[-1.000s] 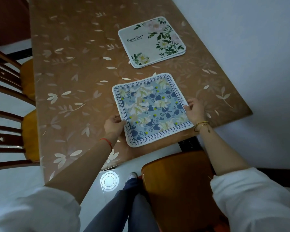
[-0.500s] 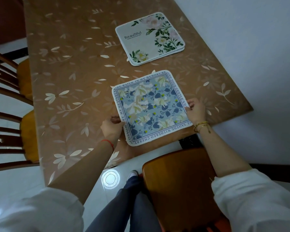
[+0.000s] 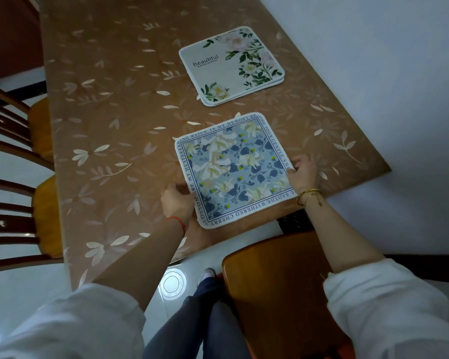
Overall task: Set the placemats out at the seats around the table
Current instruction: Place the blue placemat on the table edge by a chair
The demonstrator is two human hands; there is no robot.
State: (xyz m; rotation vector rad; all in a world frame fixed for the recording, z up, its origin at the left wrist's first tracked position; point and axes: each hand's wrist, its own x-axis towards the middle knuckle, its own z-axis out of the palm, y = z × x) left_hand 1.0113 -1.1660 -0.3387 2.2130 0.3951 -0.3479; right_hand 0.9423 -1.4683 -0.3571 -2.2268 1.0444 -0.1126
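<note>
A blue floral placemat (image 3: 233, 168) with a lettered border lies flat at the near end of the table (image 3: 109, 141). My left hand (image 3: 178, 200) grips its left edge and my right hand (image 3: 305, 172) grips its right edge. Farther back lies a small stack of white placemats (image 3: 231, 66) printed with green leaves, pink flowers and the word "Beautiful".
A wooden chair (image 3: 283, 286) stands at the near end of the table, under my right arm. Two more chairs with orange cushions (image 3: 44, 211) line the left side. A white wall (image 3: 386, 73) runs along the table's right edge.
The blue placemat has hardly shifted on the table. Both hands stay on its side edges, and my view has tilted slightly.
</note>
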